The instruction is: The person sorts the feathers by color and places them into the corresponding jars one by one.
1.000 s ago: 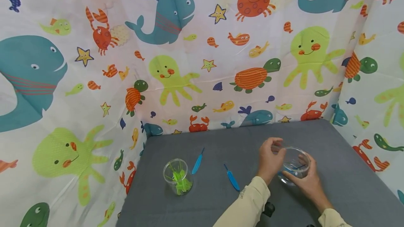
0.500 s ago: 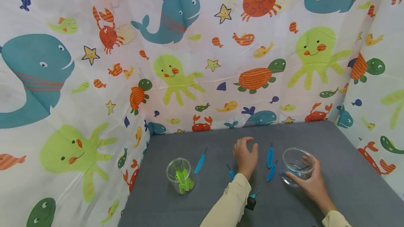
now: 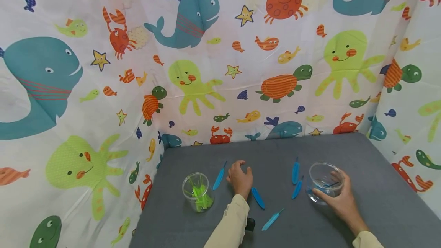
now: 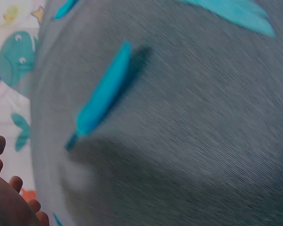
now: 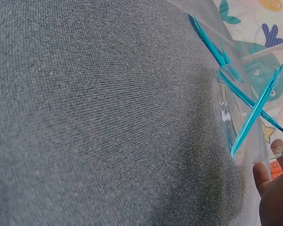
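Note:
My right hand (image 3: 339, 202) grips a clear plastic jar (image 3: 315, 196) at the right of the table, thumb on the near side and fingers around the far side. Blue feathers (image 5: 262, 103) lean inside the jar in the right wrist view. Over the middle-left of the table is my left hand (image 3: 240, 179), fingers loosely bent and holding nothing. Just left of it lies a blue feather (image 3: 218, 178); another blue feather (image 3: 257, 198) lies beside the wrist. In the left wrist view, a blue feather (image 4: 104, 94) lies on the cloth, with part of the left hand at the lower left edge.
A second clear jar (image 3: 187, 192) with bright green feathers (image 3: 200, 200) stands at the left. Two blue feathers (image 3: 295, 172) lie left of the held jar, and a lighter blue feather (image 3: 272, 220) lies nearer the front. A sea-animal printed curtain (image 3: 241, 98) encloses the grey table.
My left hand has left the rim of the jar and moved left across the table, uncovering feathers behind it. The right hand keeps its grip on the jar.

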Motion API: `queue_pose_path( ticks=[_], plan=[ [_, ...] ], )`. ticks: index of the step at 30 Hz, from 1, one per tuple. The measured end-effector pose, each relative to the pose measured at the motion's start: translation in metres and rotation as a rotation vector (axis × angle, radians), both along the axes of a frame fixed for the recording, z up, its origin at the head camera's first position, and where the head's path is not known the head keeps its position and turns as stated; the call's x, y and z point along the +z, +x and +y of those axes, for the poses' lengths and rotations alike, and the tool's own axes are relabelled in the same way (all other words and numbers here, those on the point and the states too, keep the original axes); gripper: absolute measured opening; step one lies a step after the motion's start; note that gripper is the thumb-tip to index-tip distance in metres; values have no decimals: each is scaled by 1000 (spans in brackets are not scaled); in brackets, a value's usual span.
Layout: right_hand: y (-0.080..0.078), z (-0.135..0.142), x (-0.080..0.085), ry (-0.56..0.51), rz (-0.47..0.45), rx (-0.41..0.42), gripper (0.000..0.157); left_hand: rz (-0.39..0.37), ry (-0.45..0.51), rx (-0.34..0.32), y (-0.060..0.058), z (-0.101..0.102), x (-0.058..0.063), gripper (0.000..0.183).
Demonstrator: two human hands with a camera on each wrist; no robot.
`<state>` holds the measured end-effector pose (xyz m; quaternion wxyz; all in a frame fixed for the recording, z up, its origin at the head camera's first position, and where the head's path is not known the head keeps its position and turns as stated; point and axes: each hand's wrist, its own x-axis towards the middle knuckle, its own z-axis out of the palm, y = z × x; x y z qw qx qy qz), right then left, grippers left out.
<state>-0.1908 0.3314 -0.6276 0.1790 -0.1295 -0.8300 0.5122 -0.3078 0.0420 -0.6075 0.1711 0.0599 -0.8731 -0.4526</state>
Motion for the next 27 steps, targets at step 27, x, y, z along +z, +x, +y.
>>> queue_pose_path(
  ticks=[27],
  plan=[
    [-1,2,-3,11,-13,4,124,-239,-279,73,-15,-57,-19,9]
  ],
)
